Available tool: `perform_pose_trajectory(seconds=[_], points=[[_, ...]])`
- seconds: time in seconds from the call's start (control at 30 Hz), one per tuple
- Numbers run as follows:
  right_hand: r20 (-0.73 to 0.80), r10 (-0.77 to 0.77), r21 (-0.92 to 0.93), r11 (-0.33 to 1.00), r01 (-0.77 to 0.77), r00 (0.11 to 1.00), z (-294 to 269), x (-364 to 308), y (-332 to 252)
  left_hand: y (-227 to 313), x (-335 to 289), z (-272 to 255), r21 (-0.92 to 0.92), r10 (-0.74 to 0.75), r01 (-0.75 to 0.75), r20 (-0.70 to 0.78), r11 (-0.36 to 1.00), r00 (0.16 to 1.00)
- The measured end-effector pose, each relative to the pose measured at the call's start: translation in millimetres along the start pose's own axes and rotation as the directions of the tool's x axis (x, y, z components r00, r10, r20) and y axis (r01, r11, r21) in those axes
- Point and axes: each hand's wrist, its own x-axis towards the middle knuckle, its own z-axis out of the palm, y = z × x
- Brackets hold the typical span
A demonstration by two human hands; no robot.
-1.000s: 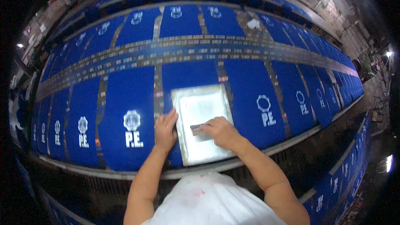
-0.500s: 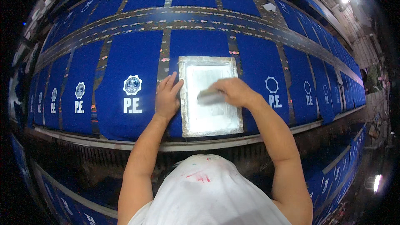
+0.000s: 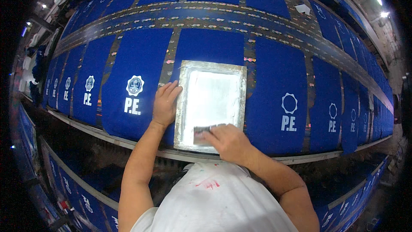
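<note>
A screen printing frame (image 3: 178, 107) with white ink on its mesh lies flat over a blue fabric piece (image 3: 210, 43) directly before me. Stretched toward the frame's left edge, the fingers of my left hand (image 3: 165, 103) are apart and touch its rim. My right hand (image 3: 231, 142) is closed around a squeegee (image 3: 201, 135), which rests on the mesh near the frame's closer end. The squeegee is slightly blurred, and my fingers cover part of it. Whatever lies beneath the frame is hidden.
To the left, a blue piece (image 3: 116, 116) bears a white crest and letters. At right, another blue piece (image 3: 274, 68) shows a white outline badge and letters. More such pieces line the long table (image 3: 171, 58), whose near edge (image 3: 107, 139) runs before my body.
My right hand has drawn the squeegee toward me, from the mesh's middle to its near end. The left hand's fingers are less spread at the frame's left edge. The view has shifted slightly.
</note>
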Motion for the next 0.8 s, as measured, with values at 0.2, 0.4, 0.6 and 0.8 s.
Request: perform_pose_trajectory(seconds=[0.2,0.4,0.6,0.8], points=[[0.231,-0.012,0.209,0.977,-0.037,0.973,-31.2,43.3,69.9,7.1,2.4,-3.7,0.000,-0.022,0.022,0.010,1.000,1.000],[-0.168,0.142,-0.038,0.988,-0.151,0.976,-28.9,117.7,130.5,4.3,3.2,-4.4,-0.016,-0.014,0.014,0.017,1.000,1.000],[-0.141,0.039,0.006,0.999,-0.038,0.989,-1.2,46.0,47.5,-4.8,1.0,-1.4,-0.015,0.012,-0.012,-0.001,1.000,1.000],[0.007,0.055,0.118,0.991,-0.056,0.998,-8.9,-0.1,-21.4,-9.4,-1.1,0.3,-0.064,0.051,-0.053,-0.028,0.997,0.998]])
